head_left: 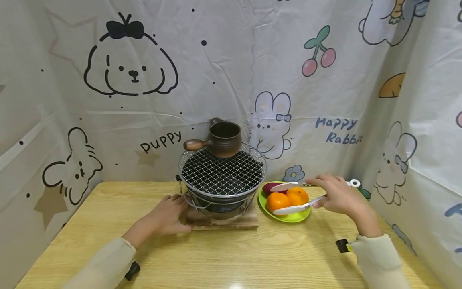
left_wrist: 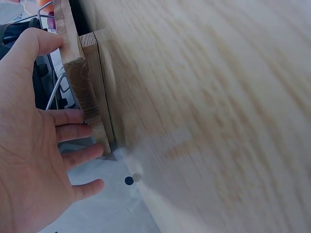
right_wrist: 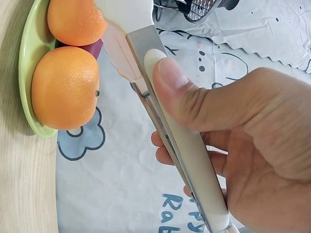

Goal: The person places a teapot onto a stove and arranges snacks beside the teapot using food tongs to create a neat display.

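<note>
My right hand (head_left: 337, 194) grips a pair of tongs (right_wrist: 187, 150), thumb on one arm and fingers round the other. The tongs' white tips are spread above two oranges (head_left: 278, 202) and a dark purple-red item (head_left: 268, 188) on a green plate (head_left: 288, 219). In the right wrist view the tips run out of the picture. At the left end of a wooden board (head_left: 231, 224) rests my left hand (head_left: 167, 214). Its thumb touches the board's edge and its fairly straight fingers lie along the end. A round grill (head_left: 216, 176) with wire mesh stands on this board.
A brown clay pot (head_left: 225, 140) with a wooden side handle sits at the back of the mesh. Behind the wooden table (head_left: 231, 257) hangs a printed cloth (head_left: 216, 80), which also closes off both sides. Dark wrist-camera parts (head_left: 343, 245) stick out near the sleeves.
</note>
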A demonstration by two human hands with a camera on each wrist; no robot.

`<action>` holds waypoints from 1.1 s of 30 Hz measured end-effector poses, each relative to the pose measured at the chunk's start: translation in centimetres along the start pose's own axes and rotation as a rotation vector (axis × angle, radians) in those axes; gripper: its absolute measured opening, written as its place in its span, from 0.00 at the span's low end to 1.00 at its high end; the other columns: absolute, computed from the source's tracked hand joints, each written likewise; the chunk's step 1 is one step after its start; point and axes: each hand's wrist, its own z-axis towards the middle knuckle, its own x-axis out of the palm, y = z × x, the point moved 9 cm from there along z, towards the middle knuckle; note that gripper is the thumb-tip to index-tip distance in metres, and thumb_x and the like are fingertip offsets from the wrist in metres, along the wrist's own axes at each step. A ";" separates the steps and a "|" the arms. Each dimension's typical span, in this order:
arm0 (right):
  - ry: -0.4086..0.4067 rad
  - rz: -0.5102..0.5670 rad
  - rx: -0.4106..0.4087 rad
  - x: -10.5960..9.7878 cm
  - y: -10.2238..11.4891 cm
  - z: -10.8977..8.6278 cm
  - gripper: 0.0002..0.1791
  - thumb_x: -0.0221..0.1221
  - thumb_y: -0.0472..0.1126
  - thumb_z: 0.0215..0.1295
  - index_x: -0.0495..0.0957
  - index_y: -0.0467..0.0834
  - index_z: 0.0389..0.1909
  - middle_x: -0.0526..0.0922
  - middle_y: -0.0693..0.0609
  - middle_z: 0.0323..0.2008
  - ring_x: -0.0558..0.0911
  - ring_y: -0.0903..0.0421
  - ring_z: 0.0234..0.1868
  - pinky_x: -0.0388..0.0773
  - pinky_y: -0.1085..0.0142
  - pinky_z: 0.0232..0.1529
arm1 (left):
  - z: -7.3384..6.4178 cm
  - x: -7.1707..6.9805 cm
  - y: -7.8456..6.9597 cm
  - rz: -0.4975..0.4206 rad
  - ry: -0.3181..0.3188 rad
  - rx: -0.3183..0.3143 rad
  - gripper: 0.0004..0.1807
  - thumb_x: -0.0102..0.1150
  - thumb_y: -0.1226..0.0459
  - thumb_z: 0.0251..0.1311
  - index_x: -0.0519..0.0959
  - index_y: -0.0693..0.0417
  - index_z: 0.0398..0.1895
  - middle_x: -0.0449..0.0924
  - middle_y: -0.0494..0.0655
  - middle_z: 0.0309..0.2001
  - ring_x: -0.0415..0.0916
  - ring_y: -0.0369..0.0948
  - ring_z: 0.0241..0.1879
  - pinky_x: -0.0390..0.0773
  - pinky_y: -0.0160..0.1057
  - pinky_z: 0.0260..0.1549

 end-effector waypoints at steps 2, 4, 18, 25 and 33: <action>0.001 0.002 -0.007 0.1 -0.1 0.0 0.35 0.74 0.36 0.52 0.78 0.45 0.64 0.81 0.41 0.57 0.76 0.37 0.59 0.63 0.31 0.64 | 0.1 0.0 -0.1 0.011 -0.011 0.004 0.44 0.58 0.35 0.50 0.78 0.62 0.58 0.81 0.53 0.55 0.76 0.52 0.55 0.75 0.55 0.55; -0.001 -0.002 -0.023 0.1 -0.1 0.0 0.34 0.75 0.36 0.52 0.79 0.44 0.64 0.82 0.40 0.56 0.77 0.37 0.58 0.62 0.32 0.64 | 0.3 0.1 -0.1 0.019 -0.012 0.003 0.40 0.58 0.35 0.50 0.79 0.59 0.52 0.81 0.52 0.53 0.76 0.51 0.54 0.75 0.55 0.55; 0.013 -0.007 -0.009 0.9 0.1 1.0 0.34 0.76 0.34 0.50 0.80 0.43 0.62 0.82 0.39 0.58 0.76 0.35 0.58 0.62 0.35 0.64 | 0.8 -0.2 0.5 -0.002 0.020 -0.017 0.48 0.58 0.35 0.51 0.75 0.63 0.65 0.78 0.58 0.63 0.75 0.56 0.60 0.75 0.59 0.59; 0.021 -0.003 -0.021 1.4 0.3 1.1 0.34 0.75 0.34 0.50 0.80 0.43 0.62 0.83 0.40 0.56 0.77 0.36 0.57 0.64 0.36 0.63 | 0.5 0.1 0.5 -0.031 0.023 -0.027 0.47 0.57 0.36 0.52 0.75 0.62 0.65 0.77 0.58 0.65 0.75 0.57 0.61 0.75 0.60 0.59; 0.016 -0.014 -0.037 1.7 0.1 0.9 0.33 0.76 0.35 0.49 0.81 0.42 0.61 0.83 0.42 0.53 0.78 0.38 0.55 0.64 0.36 0.62 | 0.2 0.3 0.3 -0.036 0.052 -0.038 0.47 0.57 0.35 0.51 0.75 0.63 0.65 0.76 0.58 0.66 0.74 0.58 0.62 0.74 0.60 0.60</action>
